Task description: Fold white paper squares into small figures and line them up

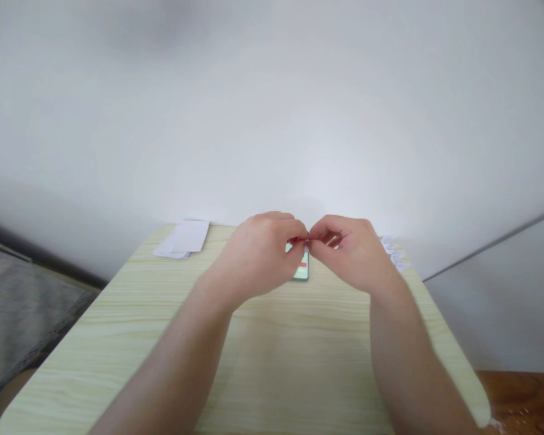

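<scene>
My left hand point(258, 257) and my right hand point(351, 251) meet above the far middle of a light wood table point(299, 356). Both are closed in a pinch, fingertips touching at a tiny pale piece point(307, 243) too small to name. Just below the hands a phone point(301, 269) lies flat on the table, its lit screen showing a red bar, mostly hidden by my left fingers.
A small stack of white paper sheets point(184, 238) lies at the table's far left corner. Several small white folded paper pieces point(394, 252) sit at the far right edge. A white wall rises behind the table. Grey fabric point(22, 308) lies at left, brown floor at lower right.
</scene>
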`<action>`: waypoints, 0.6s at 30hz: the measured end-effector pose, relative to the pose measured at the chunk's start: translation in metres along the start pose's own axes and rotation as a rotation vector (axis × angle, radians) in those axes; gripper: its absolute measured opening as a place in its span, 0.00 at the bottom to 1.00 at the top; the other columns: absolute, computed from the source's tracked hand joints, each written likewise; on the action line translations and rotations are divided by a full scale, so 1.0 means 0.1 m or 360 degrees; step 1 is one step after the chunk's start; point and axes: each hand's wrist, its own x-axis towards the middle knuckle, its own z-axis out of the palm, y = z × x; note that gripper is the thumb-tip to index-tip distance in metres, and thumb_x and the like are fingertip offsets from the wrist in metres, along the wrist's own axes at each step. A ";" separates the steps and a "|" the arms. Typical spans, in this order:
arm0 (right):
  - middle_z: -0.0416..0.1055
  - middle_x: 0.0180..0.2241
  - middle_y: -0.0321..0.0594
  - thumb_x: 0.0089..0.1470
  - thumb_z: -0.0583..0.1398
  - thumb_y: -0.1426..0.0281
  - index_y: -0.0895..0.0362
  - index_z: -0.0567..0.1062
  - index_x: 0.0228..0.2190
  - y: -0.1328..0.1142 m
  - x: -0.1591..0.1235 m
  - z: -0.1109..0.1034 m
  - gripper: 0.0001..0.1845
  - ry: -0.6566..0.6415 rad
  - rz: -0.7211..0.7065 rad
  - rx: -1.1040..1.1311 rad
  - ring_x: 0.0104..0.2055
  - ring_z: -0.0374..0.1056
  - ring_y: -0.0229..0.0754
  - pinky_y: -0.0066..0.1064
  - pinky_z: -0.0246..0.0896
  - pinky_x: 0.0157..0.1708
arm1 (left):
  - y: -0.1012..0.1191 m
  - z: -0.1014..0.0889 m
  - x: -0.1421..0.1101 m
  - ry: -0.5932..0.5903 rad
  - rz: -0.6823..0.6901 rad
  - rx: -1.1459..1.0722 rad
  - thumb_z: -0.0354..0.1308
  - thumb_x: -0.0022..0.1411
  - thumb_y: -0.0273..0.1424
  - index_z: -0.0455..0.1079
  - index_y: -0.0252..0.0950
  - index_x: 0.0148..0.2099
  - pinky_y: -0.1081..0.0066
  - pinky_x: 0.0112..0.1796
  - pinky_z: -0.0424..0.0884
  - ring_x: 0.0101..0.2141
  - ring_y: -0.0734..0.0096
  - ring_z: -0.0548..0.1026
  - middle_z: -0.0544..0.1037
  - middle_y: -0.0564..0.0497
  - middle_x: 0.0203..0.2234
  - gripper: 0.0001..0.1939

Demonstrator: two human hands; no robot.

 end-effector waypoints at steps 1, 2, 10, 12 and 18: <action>0.79 0.29 0.31 0.51 0.63 0.74 0.51 0.81 0.29 -0.01 0.00 0.00 0.07 0.0006 -0.0006 0.0018 0.30 0.73 0.39 0.30 0.67 0.30 | 0.00 0.00 0.00 0.0012 0.0005 -0.0012 0.55 0.62 0.24 0.78 0.39 0.34 0.67 0.35 0.67 0.33 0.69 0.73 0.78 0.53 0.29 0.10; 0.79 0.28 0.31 0.50 0.63 0.75 0.52 0.81 0.29 -0.01 0.00 0.00 0.07 0.0011 -0.0010 0.0038 0.29 0.73 0.38 0.30 0.66 0.29 | 0.01 0.01 0.00 0.0026 0.0010 -0.0023 0.55 0.62 0.24 0.77 0.38 0.33 0.67 0.34 0.66 0.32 0.69 0.73 0.77 0.53 0.28 0.10; 0.75 0.24 0.30 0.48 0.62 0.76 0.54 0.78 0.25 -0.03 0.00 0.03 0.06 0.0070 0.0065 0.0238 0.23 0.66 0.34 0.25 0.56 0.20 | 0.01 0.02 0.01 0.0114 0.0021 -0.0148 0.57 0.57 0.22 0.76 0.38 0.30 0.69 0.32 0.66 0.32 0.71 0.73 0.78 0.55 0.27 0.09; 0.74 0.24 0.30 0.48 0.62 0.76 0.54 0.78 0.25 -0.03 0.00 0.03 0.06 0.0089 0.0071 0.0287 0.23 0.66 0.34 0.26 0.56 0.20 | 0.01 0.02 0.01 0.0131 0.0011 -0.0192 0.57 0.57 0.22 0.76 0.38 0.30 0.70 0.31 0.66 0.31 0.72 0.73 0.77 0.55 0.27 0.09; 0.76 0.24 0.33 0.49 0.63 0.76 0.55 0.78 0.26 0.02 0.00 0.01 0.05 0.0172 0.0030 0.0496 0.27 0.72 0.38 0.28 0.65 0.26 | 0.03 0.04 0.02 0.0266 -0.0059 -0.0414 0.59 0.58 0.22 0.77 0.39 0.29 0.72 0.29 0.67 0.30 0.74 0.74 0.78 0.56 0.27 0.09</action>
